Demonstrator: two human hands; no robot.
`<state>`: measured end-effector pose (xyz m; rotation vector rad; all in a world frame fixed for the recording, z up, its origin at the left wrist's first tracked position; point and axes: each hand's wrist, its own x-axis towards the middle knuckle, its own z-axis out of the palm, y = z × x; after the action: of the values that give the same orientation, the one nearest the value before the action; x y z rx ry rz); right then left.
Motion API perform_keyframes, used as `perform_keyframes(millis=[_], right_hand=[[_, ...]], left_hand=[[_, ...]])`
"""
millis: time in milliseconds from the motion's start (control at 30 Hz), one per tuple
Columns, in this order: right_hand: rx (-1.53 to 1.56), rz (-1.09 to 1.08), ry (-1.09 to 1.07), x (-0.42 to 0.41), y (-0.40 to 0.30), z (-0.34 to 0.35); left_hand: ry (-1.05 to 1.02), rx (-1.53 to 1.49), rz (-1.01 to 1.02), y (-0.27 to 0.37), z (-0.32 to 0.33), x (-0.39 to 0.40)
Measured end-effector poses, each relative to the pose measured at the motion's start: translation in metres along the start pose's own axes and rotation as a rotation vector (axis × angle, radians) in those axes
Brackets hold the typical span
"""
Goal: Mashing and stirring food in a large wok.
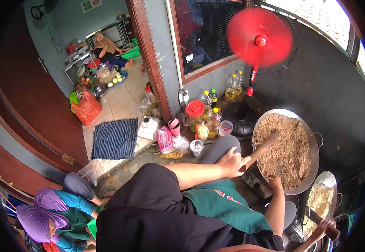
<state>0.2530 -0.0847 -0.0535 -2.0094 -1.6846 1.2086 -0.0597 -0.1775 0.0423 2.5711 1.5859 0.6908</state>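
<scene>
A large metal wok (315,157) holds a heap of brown, crumbly food (291,148). My left hand (233,163) grips the upper end of a wooden paddle (261,151), whose far end rests in the food. Nearer my right knee, my right hand (274,182) is closed on a thin metal utensil (277,170) that reaches into the same wok's near edge; its lower end is buried. Below, a co-worker's hand (324,227) holds a wooden handle (319,219) over a smaller wok (330,179) of pale yellow food (321,198).
A red fan (260,39) spins behind the large wok. Oil bottles (214,121), a red-lidded jar (195,113) and a plastic cup (225,128) stand left of it. One person in a purple headscarf (37,220) sits at lower left; another (105,47) sits beyond the doorway.
</scene>
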Motion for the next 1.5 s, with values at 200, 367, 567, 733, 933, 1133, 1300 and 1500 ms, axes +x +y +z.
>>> perform_keyframes(millis=[200, 367, 567, 733, 933, 1133, 1300, 1500], right_hand=[[0.003, 0.009, -0.004, -0.001, -0.002, 0.0], [0.003, 0.0, -0.001, 0.004, 0.005, 0.001], [-0.055, 0.008, 0.006, -0.001, 0.007, 0.001], [-0.017, 0.0, -0.001, 0.001, 0.004, 0.002], [0.026, 0.03, -0.02, 0.002, 0.003, 0.003], [-0.029, 0.024, -0.019, 0.002, 0.001, 0.002], [-0.03, 0.041, -0.038, 0.001, -0.001, 0.001], [-0.024, 0.024, -0.023, 0.001, 0.0, 0.002]], left_hand=[[-0.013, -0.006, -0.019, -0.006, -0.004, 0.002], [-0.015, 0.013, -0.005, 0.0, 0.002, 0.0], [-0.003, 0.018, -0.015, 0.004, 0.002, -0.002], [-0.061, -0.006, -0.025, 0.001, -0.002, 0.001], [-0.06, -0.002, -0.025, -0.002, -0.003, 0.001], [-0.075, -0.006, -0.036, -0.001, -0.006, 0.002], [-0.061, -0.01, -0.026, -0.002, -0.003, 0.002], [-0.057, -0.008, -0.024, -0.002, -0.005, 0.002]])
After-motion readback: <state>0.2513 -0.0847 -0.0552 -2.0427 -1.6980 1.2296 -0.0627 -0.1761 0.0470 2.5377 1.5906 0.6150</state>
